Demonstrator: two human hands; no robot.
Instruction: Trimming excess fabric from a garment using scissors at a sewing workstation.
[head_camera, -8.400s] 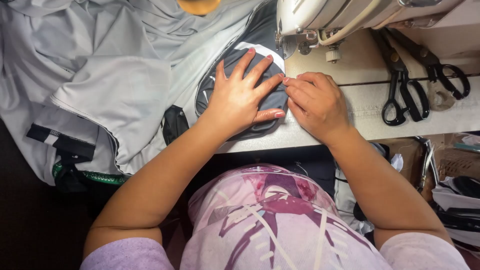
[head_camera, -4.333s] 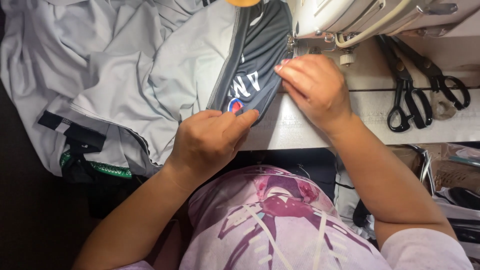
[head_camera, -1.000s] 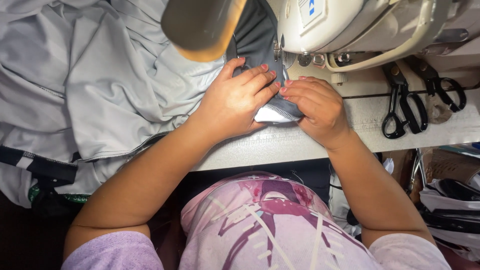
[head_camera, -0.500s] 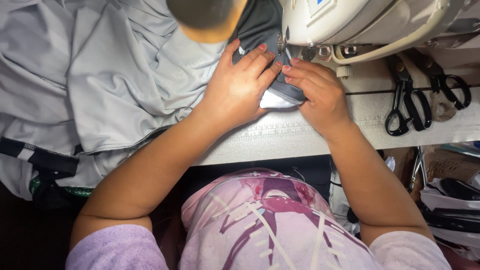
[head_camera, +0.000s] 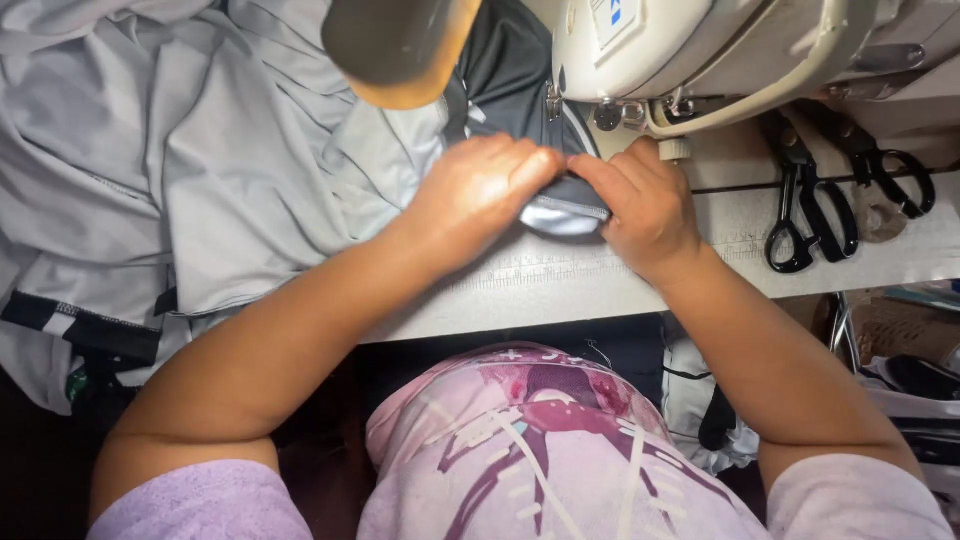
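Fingertips met over the dark fabric piece (head_camera: 560, 205): my left hand (head_camera: 480, 190) pressed flat on it, fingers together, my right hand (head_camera: 645, 205) pinching its folded edge. It ran lengthwise away from me, under the sewing machine (head_camera: 700, 50) head just beyond both hands. Scissors (head_camera: 810, 215) lay well right.

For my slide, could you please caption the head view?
Both hands, left and right, press dark fabric under the sewing machine.
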